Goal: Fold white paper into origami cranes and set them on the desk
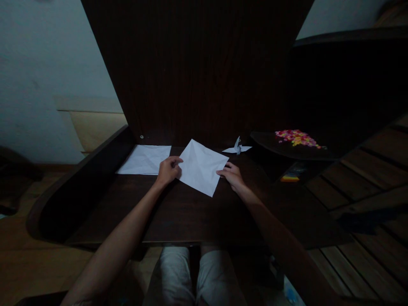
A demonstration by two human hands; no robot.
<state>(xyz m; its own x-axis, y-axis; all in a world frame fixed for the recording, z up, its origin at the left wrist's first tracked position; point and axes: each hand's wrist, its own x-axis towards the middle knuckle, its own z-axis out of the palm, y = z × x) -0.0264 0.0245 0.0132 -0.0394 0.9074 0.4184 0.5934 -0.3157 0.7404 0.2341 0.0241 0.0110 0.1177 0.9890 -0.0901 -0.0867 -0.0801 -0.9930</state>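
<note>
A square sheet of white paper (204, 168) with faint crease lines is held tilted above the dark desk, one corner pointing away from me. My left hand (170, 170) pinches its left edge between thumb and fingers. On the opposite side, my right hand (232, 174) grips the paper near its right corner, some fingers hidden behind it. Beyond my right hand stands a folded white paper crane (237, 148). More white paper sheets (145, 159) lie flat on the desk to the left, partly behind my left hand.
On a raised dark shelf (328, 154) at the right lies a pile of small pink, red and yellow pieces (298, 138). Something yellow and orange (290, 179) sits beneath it. A tall dark panel (204, 68) closes off the back, and a curved side board (79, 187) bounds the left.
</note>
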